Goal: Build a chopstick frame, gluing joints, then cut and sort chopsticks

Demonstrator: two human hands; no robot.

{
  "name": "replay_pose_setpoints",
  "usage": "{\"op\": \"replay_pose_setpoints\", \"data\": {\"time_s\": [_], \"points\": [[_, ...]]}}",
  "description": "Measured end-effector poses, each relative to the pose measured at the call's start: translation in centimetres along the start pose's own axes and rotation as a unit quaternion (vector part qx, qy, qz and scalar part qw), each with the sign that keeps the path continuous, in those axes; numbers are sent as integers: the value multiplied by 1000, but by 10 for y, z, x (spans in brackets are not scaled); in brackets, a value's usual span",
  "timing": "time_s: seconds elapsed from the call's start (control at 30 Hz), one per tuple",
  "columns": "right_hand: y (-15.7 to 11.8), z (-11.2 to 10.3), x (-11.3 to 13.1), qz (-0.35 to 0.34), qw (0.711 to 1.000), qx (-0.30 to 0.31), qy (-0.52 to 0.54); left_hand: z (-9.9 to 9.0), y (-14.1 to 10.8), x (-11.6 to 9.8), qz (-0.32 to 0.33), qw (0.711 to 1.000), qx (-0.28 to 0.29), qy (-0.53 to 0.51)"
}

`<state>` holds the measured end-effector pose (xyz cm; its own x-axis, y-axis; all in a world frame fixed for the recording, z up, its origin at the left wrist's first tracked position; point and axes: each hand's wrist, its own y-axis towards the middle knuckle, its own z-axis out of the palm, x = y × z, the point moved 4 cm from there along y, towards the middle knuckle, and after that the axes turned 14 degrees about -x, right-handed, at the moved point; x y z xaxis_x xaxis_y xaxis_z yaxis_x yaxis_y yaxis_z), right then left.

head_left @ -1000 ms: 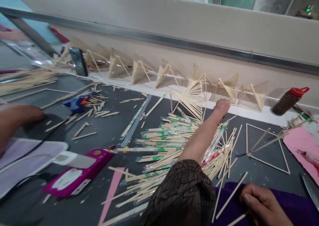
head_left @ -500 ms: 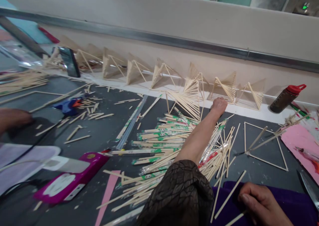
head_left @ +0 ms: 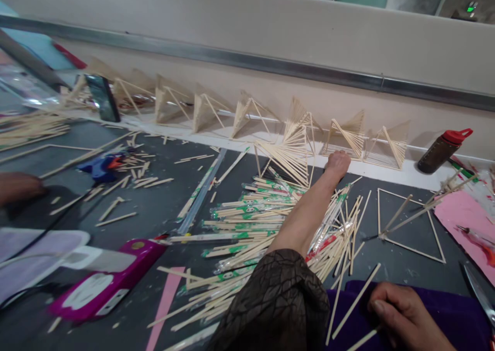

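Your left hand (head_left: pixel 337 165): curled, any hold hidden; frame (head_left: pixel 348 138) just beyond, at its twelve o'clock. Your right hand (head_left: pixel 404 312): curled; stick (head_left: pixel 363 339) at its eight o'clock, whether pinched cannot be told.

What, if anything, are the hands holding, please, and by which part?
It cannot be told: the left hand hides its underside near a stick frame, and one stick disappears behind the right hand, hold unseen.

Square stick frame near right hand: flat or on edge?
Flat: the frame has all four sides along the dark tabletop, beyond the right hand. Two sticks slant off one corner.
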<state>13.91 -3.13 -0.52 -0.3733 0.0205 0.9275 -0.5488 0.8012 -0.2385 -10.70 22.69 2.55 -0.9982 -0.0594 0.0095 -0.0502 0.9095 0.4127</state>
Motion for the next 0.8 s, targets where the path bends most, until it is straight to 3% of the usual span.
{"op": "replay_pose_setpoints", "data": {"time_s": [0.2,0.53,0.63,0.7,0.77,0.8], "points": [[3,5,6,-6,999,5,34,-5,-2,4,-14,1000,4,7],[12,2,31,-39,997,3,72,-16,4,4,19,998,50,29],[16,1,28,-54,997,-6,52,-39,8,1,14,999,27,25],[18,1,27,-89,995,-13,34,-63,9,2,-13,1000,-14,13],[17,0,31,-150,988,-18,26,-94,6,6,-82,989,-86,-91],[15,-1,34,-182,983,-23,28,-110,1,9,-120,969,-122,-181]]}}
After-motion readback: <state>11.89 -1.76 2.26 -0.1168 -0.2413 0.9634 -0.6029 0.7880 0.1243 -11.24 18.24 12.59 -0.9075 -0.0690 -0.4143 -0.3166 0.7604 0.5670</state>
